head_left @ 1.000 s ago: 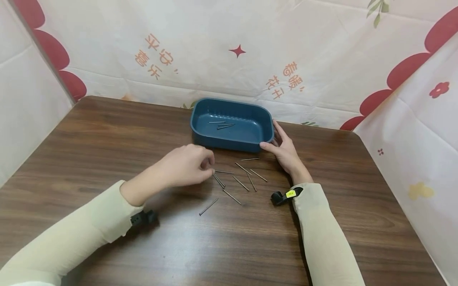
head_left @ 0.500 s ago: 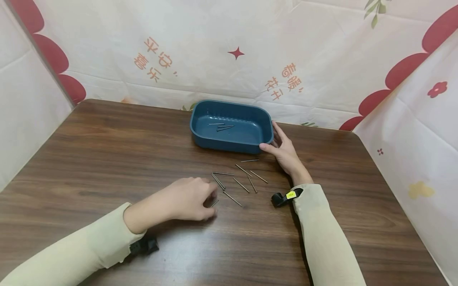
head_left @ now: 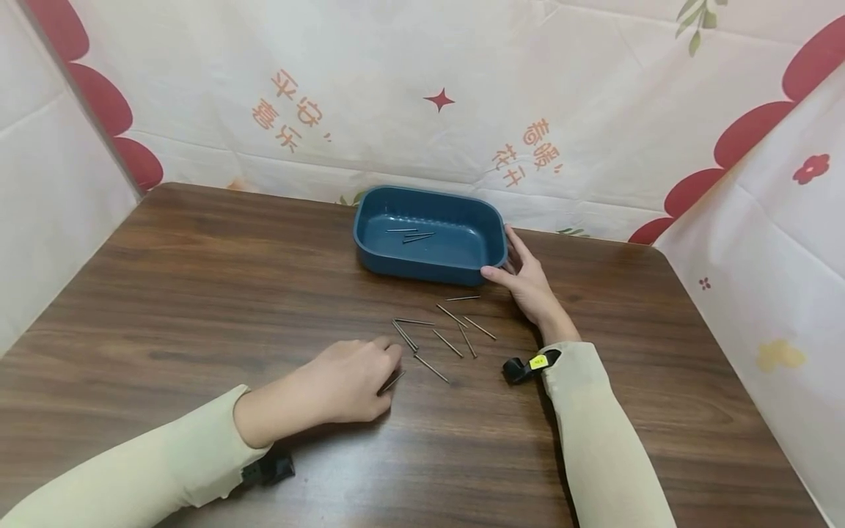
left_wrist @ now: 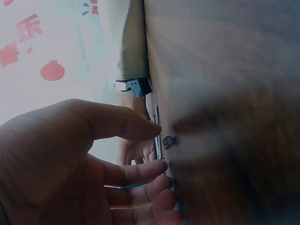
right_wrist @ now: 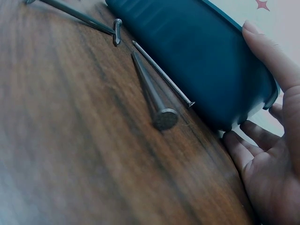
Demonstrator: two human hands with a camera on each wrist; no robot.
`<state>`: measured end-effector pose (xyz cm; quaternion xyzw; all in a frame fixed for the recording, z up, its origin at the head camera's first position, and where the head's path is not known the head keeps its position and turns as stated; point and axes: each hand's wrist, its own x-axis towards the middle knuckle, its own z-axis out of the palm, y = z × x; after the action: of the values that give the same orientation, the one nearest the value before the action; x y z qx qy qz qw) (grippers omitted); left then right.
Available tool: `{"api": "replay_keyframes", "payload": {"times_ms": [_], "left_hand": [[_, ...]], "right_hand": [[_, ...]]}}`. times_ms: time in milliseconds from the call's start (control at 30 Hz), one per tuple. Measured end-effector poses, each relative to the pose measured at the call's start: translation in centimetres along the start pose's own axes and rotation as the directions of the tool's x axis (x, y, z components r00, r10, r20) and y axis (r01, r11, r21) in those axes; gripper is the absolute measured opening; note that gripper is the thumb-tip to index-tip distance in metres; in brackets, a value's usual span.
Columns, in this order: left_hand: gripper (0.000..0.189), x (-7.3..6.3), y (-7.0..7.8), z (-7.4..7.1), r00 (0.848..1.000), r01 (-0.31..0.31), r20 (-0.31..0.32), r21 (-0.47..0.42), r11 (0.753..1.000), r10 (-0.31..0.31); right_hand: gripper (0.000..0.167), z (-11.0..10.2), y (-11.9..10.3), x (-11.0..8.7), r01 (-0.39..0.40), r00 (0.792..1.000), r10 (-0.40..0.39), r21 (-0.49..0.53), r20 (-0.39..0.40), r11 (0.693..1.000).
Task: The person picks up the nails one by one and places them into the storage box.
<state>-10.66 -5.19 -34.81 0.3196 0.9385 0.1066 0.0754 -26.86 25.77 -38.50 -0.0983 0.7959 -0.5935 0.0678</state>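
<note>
My left hand [head_left: 353, 381] is low over the table, its thumb and forefinger spread apart about a nail [head_left: 394, 381]. In the left wrist view a nail head [left_wrist: 168, 140] shows just past the gap between thumb and fingertips, with another nail [left_wrist: 158, 133] beyond it. My right hand [head_left: 528, 282] grips the right end of a blue plastic box [head_left: 422, 270], thumb at the rim and fingers round the end wall. Several nails [head_left: 416, 237] lie inside the box. Between the box and my left hand, several more nails [head_left: 449, 343] are scattered on the wood.
The brown wooden table [head_left: 198, 279] runs back to a white printed cloth [head_left: 370, 110]. The box stands near the table's rear edge. A black wrist camera [head_left: 531, 365] sits by my right cuff, close to the scattered nails [right_wrist: 164, 119].
My left hand has come toward me, from beside the upper nails down to the nearest one, and its fingers now surround that nail. The right hand stays on the box.
</note>
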Motion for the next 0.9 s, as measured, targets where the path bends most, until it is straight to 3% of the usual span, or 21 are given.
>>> {"api": "replay_keyframes", "payload": {"times_ms": [367, 600, 900], "left_hand": [[0.012, 0.13, -0.05, 0.21, 0.999, -0.039, -0.021, -0.008, 0.999, 0.039], [0.017, 0.25, 0.09, 0.17, 0.999, -0.027, 0.023, 0.02, 0.999, 0.026], [0.015, 0.46, -0.28, 0.36, 0.996, -0.085, 0.037, 0.046, 0.995, 0.084]], "right_hand": [[0.092, -0.22, 0.16, 0.23, -0.02, 1.0, 0.019, 0.017, 0.003, 1.0], [0.09, -0.1, 0.06, 0.11, -0.007, 1.0, 0.007, 0.002, 0.003, 1.0], [0.09, -0.21, 0.15, -0.03, 0.0, 1.0, 0.0, -0.017, 0.004, 1.0]]}}
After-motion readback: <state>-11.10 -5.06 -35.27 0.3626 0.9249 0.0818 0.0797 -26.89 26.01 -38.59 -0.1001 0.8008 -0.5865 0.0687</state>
